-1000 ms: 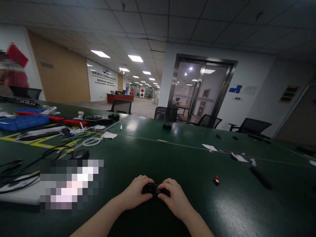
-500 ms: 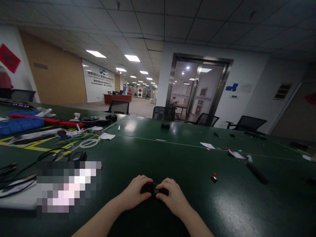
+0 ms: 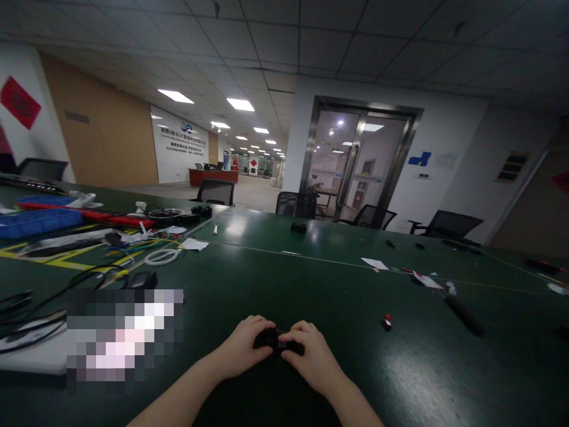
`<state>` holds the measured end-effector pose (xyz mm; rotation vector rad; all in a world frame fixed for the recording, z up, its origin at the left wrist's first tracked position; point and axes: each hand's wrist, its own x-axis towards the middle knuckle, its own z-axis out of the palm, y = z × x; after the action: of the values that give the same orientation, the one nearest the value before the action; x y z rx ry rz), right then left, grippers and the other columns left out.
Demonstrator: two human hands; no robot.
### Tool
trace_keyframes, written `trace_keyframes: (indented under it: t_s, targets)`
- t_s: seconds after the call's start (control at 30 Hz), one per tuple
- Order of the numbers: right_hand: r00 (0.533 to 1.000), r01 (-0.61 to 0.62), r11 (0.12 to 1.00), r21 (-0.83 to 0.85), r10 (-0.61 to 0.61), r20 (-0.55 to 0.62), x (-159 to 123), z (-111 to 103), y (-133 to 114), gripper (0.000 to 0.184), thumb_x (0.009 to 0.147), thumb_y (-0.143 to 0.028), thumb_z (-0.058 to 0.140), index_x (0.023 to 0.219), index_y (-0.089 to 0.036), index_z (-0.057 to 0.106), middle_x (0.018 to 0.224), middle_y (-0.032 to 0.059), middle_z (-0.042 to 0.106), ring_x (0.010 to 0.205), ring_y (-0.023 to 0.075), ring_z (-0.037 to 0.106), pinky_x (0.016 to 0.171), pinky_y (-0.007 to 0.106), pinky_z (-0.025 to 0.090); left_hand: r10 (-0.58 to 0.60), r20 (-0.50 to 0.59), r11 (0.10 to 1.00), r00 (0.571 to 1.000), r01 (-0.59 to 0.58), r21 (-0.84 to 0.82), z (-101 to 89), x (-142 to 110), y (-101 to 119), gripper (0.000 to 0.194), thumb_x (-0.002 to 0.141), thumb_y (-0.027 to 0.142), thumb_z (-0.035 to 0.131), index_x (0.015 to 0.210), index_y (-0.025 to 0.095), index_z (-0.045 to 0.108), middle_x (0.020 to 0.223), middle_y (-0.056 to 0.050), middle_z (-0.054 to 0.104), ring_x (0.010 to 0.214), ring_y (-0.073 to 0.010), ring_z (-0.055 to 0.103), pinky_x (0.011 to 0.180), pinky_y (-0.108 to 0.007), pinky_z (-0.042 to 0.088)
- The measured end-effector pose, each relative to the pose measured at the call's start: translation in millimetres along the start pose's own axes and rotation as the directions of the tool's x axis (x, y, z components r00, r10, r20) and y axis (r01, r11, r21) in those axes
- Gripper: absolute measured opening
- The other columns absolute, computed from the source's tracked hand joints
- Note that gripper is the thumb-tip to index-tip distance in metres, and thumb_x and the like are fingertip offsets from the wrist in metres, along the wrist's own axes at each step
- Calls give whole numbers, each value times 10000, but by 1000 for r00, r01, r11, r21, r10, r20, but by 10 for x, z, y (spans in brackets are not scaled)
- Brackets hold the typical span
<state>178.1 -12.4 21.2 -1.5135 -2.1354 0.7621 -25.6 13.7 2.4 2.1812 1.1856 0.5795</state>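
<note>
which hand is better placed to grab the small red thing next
Probably the right hand: the small red thing lies nearer it than the left hand. Both hold the black object, so the right must let go first.

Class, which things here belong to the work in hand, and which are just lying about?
Apparently in use:
small black object, held by both the left hand and the right hand

Seemingly just lying about:
nearer blue tray
small spanner
black-handled tool
small red-and-white item
</note>
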Motion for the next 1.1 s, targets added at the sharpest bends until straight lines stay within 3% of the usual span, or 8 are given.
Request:
trace_keyframes:
  t_s: [0.17,0.4,0.57,0.73,0.83,1.1]
  targets:
    - [1000,16,999,38,-16,1,10,-11,6,288,727,-289,614,1006,-359,627,1049,-25,527,1014,183,504,873,340,397,-2,-1,1000,1000,2,16,-21,-10,52,450,738,282,608,1178,236,531,1123,-45,569,1055,-224,487,942,-353,371]
    - [999,-16,995,98,20,-44,27,28,117,527,676,-246,646,1181,-319,515,1219,-2,501,1159,212,451,976,361,346,-8,5,1000,1000,8,25,-27,-19,70,411,737,246,607,1144,249,549,1105,-39,576,1044,-219,486,936,-352,373]
    - [998,-46,993,106,49,-32,45,41,157,494,701,-252,618,1183,-293,516,1179,3,546,1129,209,490,951,346,371,-16,2,1000,1000,16,-8,-25,-20,17,497,732,310,631,1208,247,503,1173,-51,542,1083,-225,468,950,-346,367]
    - [998,-20,993,114,26,-50,47,43,171,476,688,-233,630,1153,-288,541,1157,0,564,1108,196,503,959,339,367,-11,-53,996,999,16,86,-24,6,-34,473,716,374,652,1162,255,548,1175,-54,548,1121,-258,444,990,-397,302]
    - [998,-17,994,107,23,-52,49,40,166,452,691,-234,629,1134,-276,554,1139,5,573,1092,192,511,954,337,372,-20,-29,996,999,23,90,-30,18,-24,493,710,387,658,1171,259,541,1181,-54,542,1119,-256,443,985,-393,304]
    - [998,-27,994,102,33,-52,41,27,120,408,719,-263,615,1121,-294,553,1151,-7,566,1103,184,499,934,330,386,-27,4,997,1000,27,76,-106,-15,112,342,771,304,585,1111,277,566,1133,-25,559,1089,-237,451,965,-378,319]
